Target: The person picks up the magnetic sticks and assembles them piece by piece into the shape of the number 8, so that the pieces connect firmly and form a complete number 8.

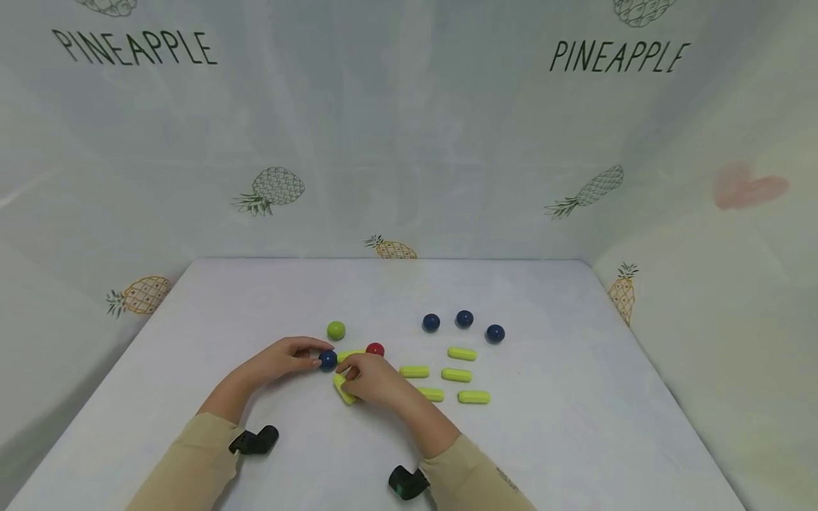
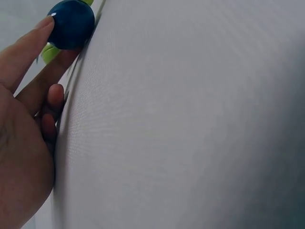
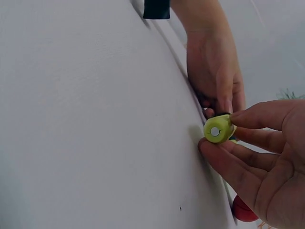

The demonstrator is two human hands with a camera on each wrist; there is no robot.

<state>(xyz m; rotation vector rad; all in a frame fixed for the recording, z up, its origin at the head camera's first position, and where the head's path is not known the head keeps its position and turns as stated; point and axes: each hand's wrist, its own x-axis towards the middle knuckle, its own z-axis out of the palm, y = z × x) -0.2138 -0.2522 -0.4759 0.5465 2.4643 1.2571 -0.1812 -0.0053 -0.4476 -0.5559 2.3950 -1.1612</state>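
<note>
My left hand (image 1: 287, 356) pinches a dark blue ball (image 1: 328, 360) between thumb and finger, low over the white table. In the left wrist view the blue ball (image 2: 72, 24) is glossy and close to the surface. My right hand (image 1: 375, 380) holds a yellow-green rod (image 1: 342, 390) by its sides, near the blue ball. A pale round disc shows in the end of this rod (image 3: 217, 130) in the right wrist view. A second yellow-green rod (image 1: 349, 355) lies between the blue ball and a red ball (image 1: 375, 349), partly hidden by my right hand. Behind my left hand sits a green ball (image 1: 336, 330).
On the white table (image 1: 543, 447), three blue balls, one of them this blue ball (image 1: 464, 319), stand at the back right. Several yellow-green rods, such as this rod (image 1: 456, 375), lie right of my right hand. A pineapple-printed cloth (image 1: 409, 128) rises behind the table.
</note>
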